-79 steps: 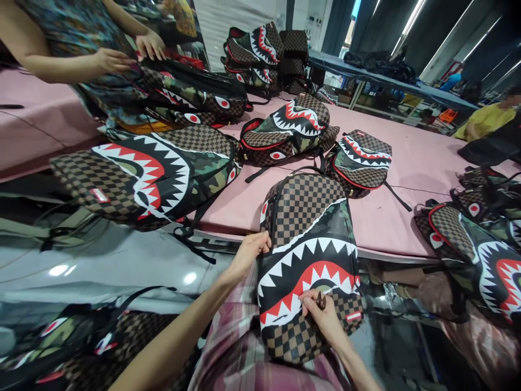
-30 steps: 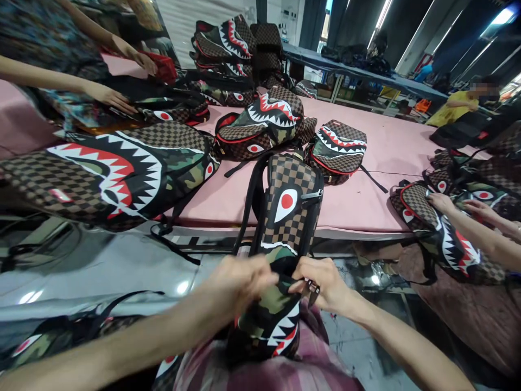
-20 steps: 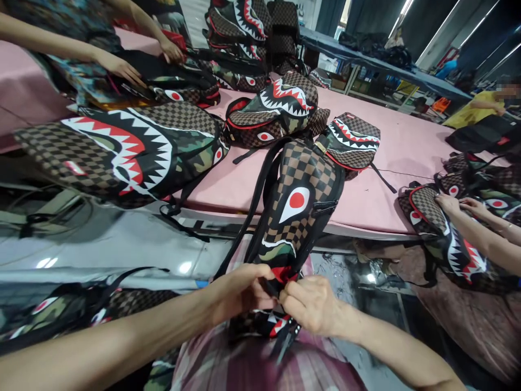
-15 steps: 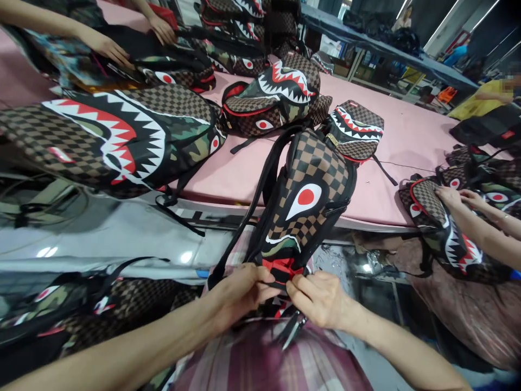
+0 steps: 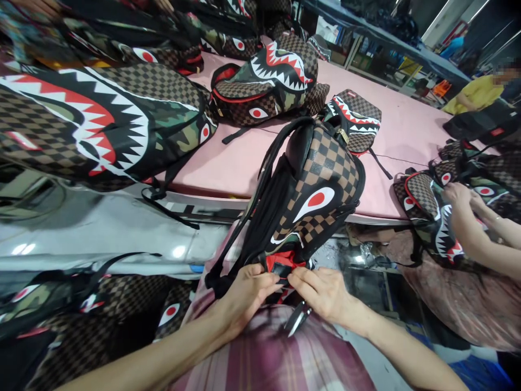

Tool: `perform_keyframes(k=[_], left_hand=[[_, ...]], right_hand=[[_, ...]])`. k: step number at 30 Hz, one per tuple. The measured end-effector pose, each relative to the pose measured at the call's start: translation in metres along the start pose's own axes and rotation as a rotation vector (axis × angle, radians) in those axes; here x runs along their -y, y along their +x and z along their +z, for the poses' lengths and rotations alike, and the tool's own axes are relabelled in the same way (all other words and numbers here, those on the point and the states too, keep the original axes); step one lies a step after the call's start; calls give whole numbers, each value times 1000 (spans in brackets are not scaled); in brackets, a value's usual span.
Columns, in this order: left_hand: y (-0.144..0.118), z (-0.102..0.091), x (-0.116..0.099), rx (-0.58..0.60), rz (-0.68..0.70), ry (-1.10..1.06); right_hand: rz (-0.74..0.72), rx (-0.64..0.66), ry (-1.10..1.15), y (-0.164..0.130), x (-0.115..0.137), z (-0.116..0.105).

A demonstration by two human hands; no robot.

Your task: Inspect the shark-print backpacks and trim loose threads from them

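Note:
A brown checkered backpack (image 5: 331, 165) with a red-and-white eye leans from the pink table's edge onto my lap. Its near end shows a red fabric pocket (image 5: 280, 260) with a black band. My left hand (image 5: 246, 296) is closed, pinching the left side of that band between thumb and fingers. My right hand (image 5: 325, 293) pinches the same band from the right. Beneath the right fingers hang metal thread snips (image 5: 298, 319), blades pointing down; how they are held is partly hidden. Black shoulder straps (image 5: 244, 217) run down the backpack's left side.
Several shark-mouth bags, including a large one (image 5: 163, 103), lie along the pink table (image 5: 407, 130). More bags (image 5: 109, 309) are low on my left. At the right, a co-worker's hands (image 5: 464, 201) handle another bag. A person in yellow (image 5: 476, 95) is farther back.
The view has shifted slightly, and the backpack leans more to the right. Both my hands keep pinching the band. The co-worker's hands at right have moved over their bag.

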State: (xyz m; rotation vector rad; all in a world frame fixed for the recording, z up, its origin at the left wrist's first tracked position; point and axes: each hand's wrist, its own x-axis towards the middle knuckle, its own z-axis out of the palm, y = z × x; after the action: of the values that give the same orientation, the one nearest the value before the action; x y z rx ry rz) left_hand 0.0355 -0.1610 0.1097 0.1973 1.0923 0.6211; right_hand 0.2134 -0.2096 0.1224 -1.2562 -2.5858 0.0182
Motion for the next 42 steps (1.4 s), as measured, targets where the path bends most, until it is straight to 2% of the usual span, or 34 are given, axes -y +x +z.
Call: perform_keyframes(k=[4,7,10,18,24,29,32,35,37,42], left_hand=[[-2,4,-2,141,18,64],[-1,5,-3,210,33,126],[1,3,-2,232,23,155],[2,0,-4,287,26,124],[4,-5,-3,266,21,118],[4,-6,-5,253,21,113],[4,-6,-6,295,18,76],[4,-7,-7,345,29,57],[5,-9,-6,346,41,69],[7,-11,-4,321,68,103]], right_hand=[[286,68,90,7,8,-18],[460,27,-22,15,19,-20],[544,-7,-163,22,29,-15],[521,63,-202,36,37,-20],[567,66,-222,42,44,-16],[684,-41,-226,42,52,0],[751,-191,-125,39,52,6],[806,-333,3,33,48,0],[813,-297,44,30,46,-8],[724,-30,-22,33,43,-24]])
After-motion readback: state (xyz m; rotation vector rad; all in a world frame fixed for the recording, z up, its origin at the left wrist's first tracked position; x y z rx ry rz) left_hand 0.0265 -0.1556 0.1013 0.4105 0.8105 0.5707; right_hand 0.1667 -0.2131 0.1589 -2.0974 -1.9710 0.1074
